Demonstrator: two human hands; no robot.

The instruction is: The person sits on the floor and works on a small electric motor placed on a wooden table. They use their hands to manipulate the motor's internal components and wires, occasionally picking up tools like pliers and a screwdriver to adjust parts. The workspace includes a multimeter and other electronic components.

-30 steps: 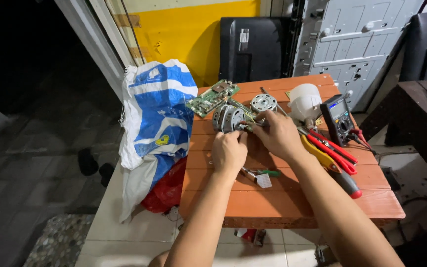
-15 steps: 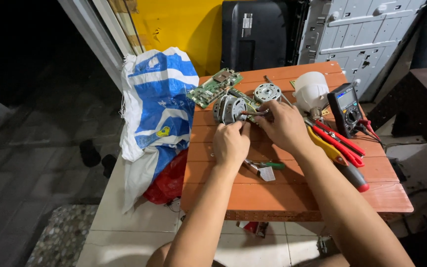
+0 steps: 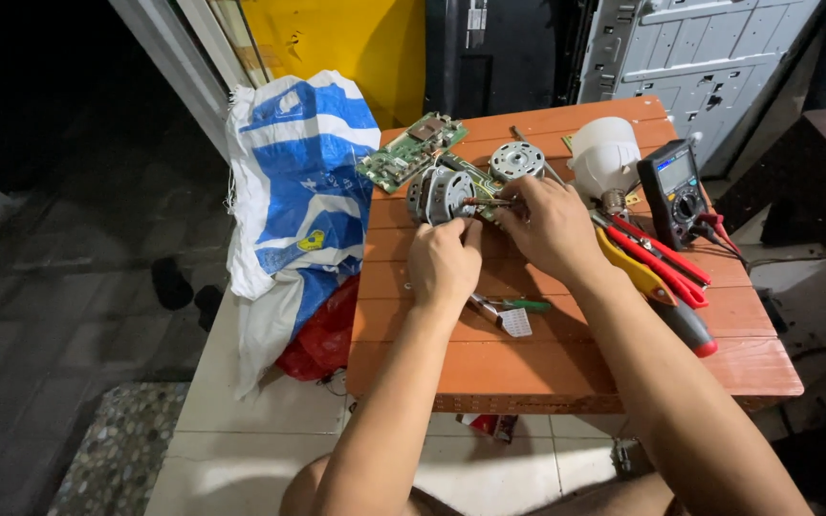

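The small motor sat toward the table's far-left corner, straight ahead of both hands. The left hand was curled against its near side, steadying it. The right hand pinched something thin at its right end, shaft pointing roughly rightward.
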